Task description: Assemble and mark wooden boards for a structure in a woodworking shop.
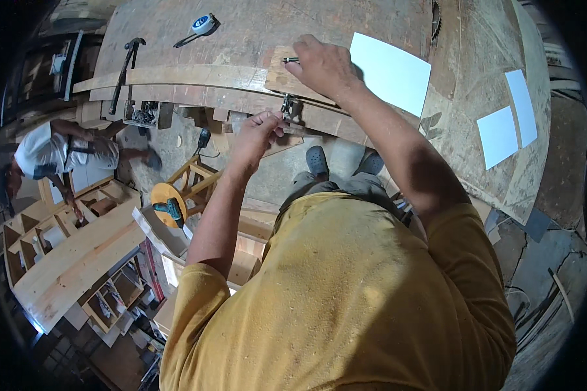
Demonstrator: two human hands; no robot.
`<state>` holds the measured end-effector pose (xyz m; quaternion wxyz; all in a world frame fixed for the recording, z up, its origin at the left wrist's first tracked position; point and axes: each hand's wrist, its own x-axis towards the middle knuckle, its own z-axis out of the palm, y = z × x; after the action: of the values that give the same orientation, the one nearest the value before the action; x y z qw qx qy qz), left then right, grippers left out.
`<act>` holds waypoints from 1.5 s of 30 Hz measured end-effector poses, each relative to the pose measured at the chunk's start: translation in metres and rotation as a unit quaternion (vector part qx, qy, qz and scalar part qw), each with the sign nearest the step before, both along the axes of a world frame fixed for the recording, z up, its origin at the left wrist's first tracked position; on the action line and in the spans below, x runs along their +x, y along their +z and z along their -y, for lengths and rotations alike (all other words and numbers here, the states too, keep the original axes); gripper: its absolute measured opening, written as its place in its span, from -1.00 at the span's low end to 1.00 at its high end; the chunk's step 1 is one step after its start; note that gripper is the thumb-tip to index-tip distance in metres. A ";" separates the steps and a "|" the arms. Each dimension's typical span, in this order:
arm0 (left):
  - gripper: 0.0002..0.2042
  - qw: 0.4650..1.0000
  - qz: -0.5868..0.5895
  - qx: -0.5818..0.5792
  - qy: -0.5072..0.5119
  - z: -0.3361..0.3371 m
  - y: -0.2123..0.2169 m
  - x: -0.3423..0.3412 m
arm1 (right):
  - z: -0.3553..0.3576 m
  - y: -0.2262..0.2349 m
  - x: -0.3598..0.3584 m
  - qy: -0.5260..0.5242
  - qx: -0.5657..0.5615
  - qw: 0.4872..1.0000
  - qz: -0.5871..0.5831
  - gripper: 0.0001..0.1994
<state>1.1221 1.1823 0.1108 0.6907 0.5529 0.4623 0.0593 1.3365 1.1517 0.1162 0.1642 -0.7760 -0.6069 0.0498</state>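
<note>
My right hand (325,65) presses down on a small wooden board (282,79) lying on the workbench (254,32), with a dark pencil-like tool (291,60) poking out of its fingers. My left hand (262,128) sits just below the bench edge, fingers pinched on the handle of a metal clamp (287,107) that grips the board and the bench edge. A long curved wooden strip (189,77) runs along the bench to the left of the board.
A hammer (125,68), a tape measure (203,23) and a tray of screws (142,115) lie at the left. White sheets (392,70) (507,120) rest on the right. Another person (52,153) bends over shelf frames; a stool holds a drill (168,207).
</note>
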 end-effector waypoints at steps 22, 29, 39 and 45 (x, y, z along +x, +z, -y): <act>-0.68 0.979 -0.037 0.104 -0.171 -0.019 -0.006 -0.005 | 0.002 0.001 -0.002 -0.028 0.038 0.999 -0.022 -0.59; -0.72 0.863 -0.236 0.323 -0.308 0.013 0.054 0.027 | 0.081 0.014 0.067 -0.151 0.168 0.949 -0.221 -0.79; -0.18 0.613 0.030 0.632 -0.472 0.095 0.002 0.167 | 0.227 -0.032 0.114 -0.294 -0.089 0.844 -0.439 -0.78; -0.18 0.595 -0.030 0.643 -0.481 0.090 -0.015 0.180 | 0.236 -0.028 0.107 -0.289 -0.085 0.818 -0.490 -0.75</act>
<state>1.3019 1.0922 0.0956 0.0703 0.9974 -0.0083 -0.0164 1.4433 0.9157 0.0877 0.3804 -0.7997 -0.1875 0.4250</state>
